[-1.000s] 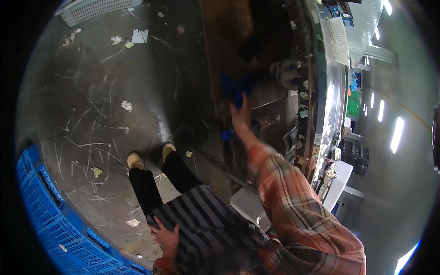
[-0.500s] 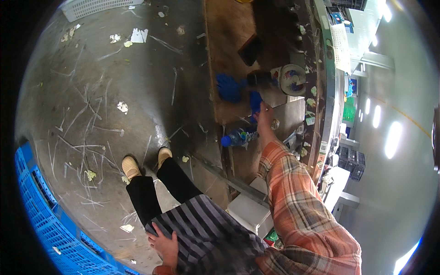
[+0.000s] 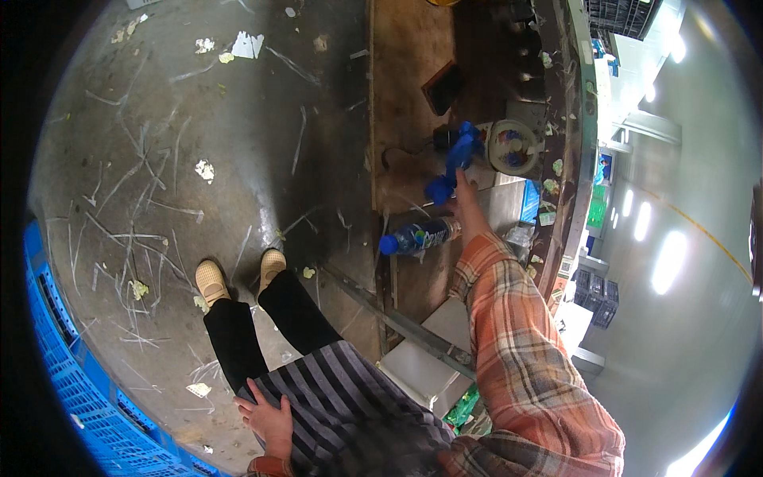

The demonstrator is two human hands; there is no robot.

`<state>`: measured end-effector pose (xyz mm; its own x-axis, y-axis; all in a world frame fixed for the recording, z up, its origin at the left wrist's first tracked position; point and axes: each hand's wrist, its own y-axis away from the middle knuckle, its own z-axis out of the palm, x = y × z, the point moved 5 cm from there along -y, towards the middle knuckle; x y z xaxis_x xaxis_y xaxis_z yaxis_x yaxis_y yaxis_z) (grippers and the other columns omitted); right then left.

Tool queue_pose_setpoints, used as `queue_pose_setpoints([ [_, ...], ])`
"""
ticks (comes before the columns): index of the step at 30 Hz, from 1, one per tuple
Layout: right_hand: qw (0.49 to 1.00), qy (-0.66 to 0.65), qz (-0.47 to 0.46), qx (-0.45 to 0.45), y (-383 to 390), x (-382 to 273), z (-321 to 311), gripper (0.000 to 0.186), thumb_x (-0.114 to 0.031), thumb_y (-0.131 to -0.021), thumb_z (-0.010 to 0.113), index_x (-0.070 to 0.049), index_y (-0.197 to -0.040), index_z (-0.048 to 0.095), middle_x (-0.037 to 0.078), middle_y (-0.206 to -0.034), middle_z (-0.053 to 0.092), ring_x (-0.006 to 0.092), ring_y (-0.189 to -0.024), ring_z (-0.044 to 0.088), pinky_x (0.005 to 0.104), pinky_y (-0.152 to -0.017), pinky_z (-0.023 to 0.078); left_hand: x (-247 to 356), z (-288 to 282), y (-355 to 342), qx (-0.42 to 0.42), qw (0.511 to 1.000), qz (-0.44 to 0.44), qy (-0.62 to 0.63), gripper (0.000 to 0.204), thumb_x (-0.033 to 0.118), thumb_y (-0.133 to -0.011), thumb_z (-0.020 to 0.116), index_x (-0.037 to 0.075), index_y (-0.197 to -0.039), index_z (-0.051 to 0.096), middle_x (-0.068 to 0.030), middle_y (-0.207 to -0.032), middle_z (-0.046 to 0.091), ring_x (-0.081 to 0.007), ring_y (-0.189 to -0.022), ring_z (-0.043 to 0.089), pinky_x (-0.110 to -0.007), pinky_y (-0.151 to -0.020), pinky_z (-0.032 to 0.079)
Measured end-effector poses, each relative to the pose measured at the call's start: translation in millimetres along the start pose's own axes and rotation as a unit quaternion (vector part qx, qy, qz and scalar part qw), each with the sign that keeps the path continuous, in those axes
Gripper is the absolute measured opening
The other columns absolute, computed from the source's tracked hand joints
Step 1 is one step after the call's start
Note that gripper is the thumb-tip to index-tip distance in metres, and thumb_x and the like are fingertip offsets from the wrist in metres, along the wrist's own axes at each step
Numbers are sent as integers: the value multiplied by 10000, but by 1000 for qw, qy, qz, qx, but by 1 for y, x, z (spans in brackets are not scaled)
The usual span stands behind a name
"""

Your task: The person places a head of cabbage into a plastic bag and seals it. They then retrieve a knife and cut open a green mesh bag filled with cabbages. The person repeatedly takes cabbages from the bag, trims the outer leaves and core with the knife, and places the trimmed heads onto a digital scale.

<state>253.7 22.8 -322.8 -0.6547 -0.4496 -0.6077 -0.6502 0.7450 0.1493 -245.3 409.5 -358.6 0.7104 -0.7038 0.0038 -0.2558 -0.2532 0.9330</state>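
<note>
My right hand [image 3: 463, 191] reaches onto a brown wooden shelf [image 3: 409, 71] and grips a bunched pair of blue gloves [image 3: 454, 163], which dangles above the board. Just below the hand lies a plastic bottle [image 3: 421, 237] with a blue cap. A round white container [image 3: 513, 143] with coloured bits and a dark rectangular object [image 3: 441, 86] sit on the shelf beyond. My left hand [image 3: 266, 417] rests with fingers apart on my striped apron [image 3: 342, 393], holding nothing.
Blue plastic crates [image 3: 87, 374] line the left side. The concrete floor [image 3: 159, 238] has tape strips and scraps. A metal rail [image 3: 381, 314] crosses above a white box [image 3: 409, 366]. Black crates [image 3: 596, 298] stand at the far right.
My right hand has lifted the blue gloves off the board, and they now hang bunched from it. The view has shifted slightly. My left hand stays on the apron.
</note>
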Motion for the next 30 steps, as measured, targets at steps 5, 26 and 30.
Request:
queue_pose_setpoints([
  [5,904,292,-308,-38,36,21,8,589,-328,-768,669,-7,-1218,466,232,-1174,492,363,-1101,492,413,-942,409,-3,0,-3,-4,1000,-7,12,891,423,-747,645,175,-1461,173,-340,-1399,206,-444,-1226,327,-507,-986,321],
  [26,625,76,-397,-668,478,66,-64,407,-117,-743,652,19,-1095,500,229,-1231,469,399,-865,587,451,-745,487,-88,-17,-18,-51,984,163,42,822,465,-798,606,159,-1447,205,-351,-1332,344,-492,-1176,416,-465,-994,360],
  [30,715,128,-224,-650,459,72,-165,208,-216,-868,526,-15,-898,569,172,-910,611,374,-829,588,455,-713,466,-126,-30,-26,-138,971,187,61,756,476,-831,560,78,-1411,283,-319,-1261,452,-423,-1184,453,-436,-983,372],
])
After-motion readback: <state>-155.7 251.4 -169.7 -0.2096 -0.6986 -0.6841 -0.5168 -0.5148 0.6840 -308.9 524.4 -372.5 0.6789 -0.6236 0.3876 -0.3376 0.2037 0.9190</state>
